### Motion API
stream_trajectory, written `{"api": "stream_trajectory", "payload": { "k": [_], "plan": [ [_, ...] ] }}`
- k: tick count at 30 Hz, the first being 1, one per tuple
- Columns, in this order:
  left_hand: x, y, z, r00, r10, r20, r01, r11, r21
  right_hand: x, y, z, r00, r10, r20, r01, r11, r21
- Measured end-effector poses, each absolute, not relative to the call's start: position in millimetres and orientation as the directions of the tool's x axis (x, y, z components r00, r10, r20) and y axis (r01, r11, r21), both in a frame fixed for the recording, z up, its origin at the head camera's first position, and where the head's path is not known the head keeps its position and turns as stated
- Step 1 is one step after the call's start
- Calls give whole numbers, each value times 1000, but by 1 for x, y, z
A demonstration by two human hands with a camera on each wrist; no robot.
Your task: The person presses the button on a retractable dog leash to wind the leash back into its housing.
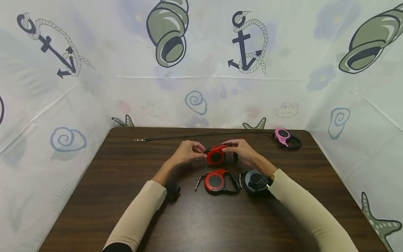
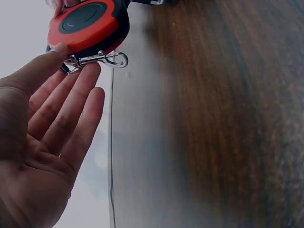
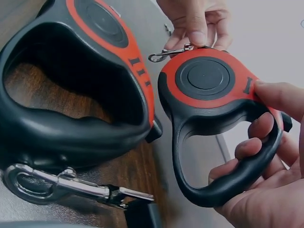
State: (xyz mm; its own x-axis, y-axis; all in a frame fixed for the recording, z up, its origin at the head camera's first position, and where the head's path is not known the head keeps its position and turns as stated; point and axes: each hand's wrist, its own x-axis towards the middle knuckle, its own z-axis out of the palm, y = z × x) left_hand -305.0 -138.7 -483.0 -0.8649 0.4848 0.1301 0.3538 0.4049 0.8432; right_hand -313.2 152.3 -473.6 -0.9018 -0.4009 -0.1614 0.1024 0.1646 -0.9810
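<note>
- Landmark: a red-and-black plastic retractable leash with a looped handle (the lying leash) (image 1: 215, 181), flat on the dark brown wood-grain table (image 1: 126, 206).
- Beyond the lying leash, on the side away from the person, both hands hold a matching red-and-black plastic retractable leash (the held leash) (image 1: 216, 156).
- The right hand (image 1: 244, 151), beyond and right of the lying leash, has its fingers curled round the held leash's black handle, thumb on the red shell.
- The left hand (image 1: 189, 152), beyond and left of the lying leash, pinches the held leash's silver metal swivel clip (image 2: 97, 59) near its end beside the shell; the other fingers reach out fairly straight beneath.
- Just right of the lying leash is a grey, round-bodied leash (image 1: 252, 181), partly covered by the right wrist's black gear; a silver clip with a black end (image 3: 61, 186) lies between the two.
- Farther beyond and right of the lying leash rests a pink-and-black retractable leash (image 1: 282, 136); its thin black cord (image 1: 204, 135) runs leftward, past the lying leash, to a small silver clip (image 1: 140, 140).
</note>
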Motion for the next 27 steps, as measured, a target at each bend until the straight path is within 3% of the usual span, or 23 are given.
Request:
{"api": "stream_trajectory", "payload": {
  "k": [7, 13, 21, 27],
  "plan": [
    [-303, -140, -487, -876, 479, 50, 251, 367, 896, -306, 145, -478, -900, -371, -228, 192, 133, -972],
    [-303, -141, -488, -891, 454, -18, 167, 363, 917, -303, 141, -484, -910, -367, -195, 144, 162, -976],
    [-301, -140, -486, -896, 439, -63, 158, 449, 879, -302, 139, -486, -920, -353, -171, 55, 316, -947],
    [-302, -139, -487, -900, 427, -82, 156, 493, 856, -302, 139, -484, -931, -331, -153, -43, 515, -856]
  ]
}}
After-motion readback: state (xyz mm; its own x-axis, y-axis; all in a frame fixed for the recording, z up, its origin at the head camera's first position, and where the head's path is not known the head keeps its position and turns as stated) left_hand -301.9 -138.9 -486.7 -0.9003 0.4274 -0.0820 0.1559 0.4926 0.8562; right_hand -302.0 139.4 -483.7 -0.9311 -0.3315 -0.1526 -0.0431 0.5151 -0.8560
